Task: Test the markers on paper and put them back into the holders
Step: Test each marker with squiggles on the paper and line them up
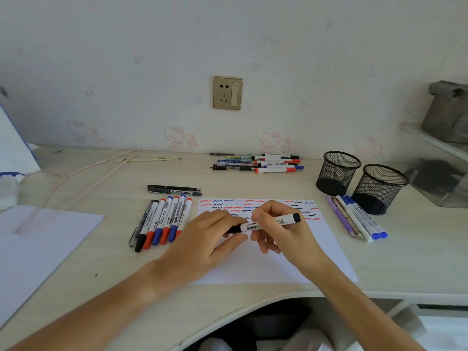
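Evidently mid-task. Paper (pixel 266 262) lies near the desk's (pixel 114 178) front edge; its far part carries rows of red, blue and black squiggles, the near part is blank.

Both hands hold one black marker (pixel 268 224) level over the paper. Left hand (pixel 212 239): fingers curled round the cap end. Right hand (pixel 276 224): fingers clamped round the barrel. Judgement: cap coming off or going on; cannot tell which.

Both holders (pixel 338 173) (pixel 379 188) stand toward the desk's right edge, and look empty through the mesh. So nothing returned yet.

Loose stock:
- row of markers (pixel 162 221) just left of the paper
- two dark pens (pixel 174 190) beyond that row
- heap (pixel 260 163) near the back edge
- small set (pixel 359 219) between paper and near holder

Left to do: any untested markers (cannot tell which groups are done), then all into the holders.
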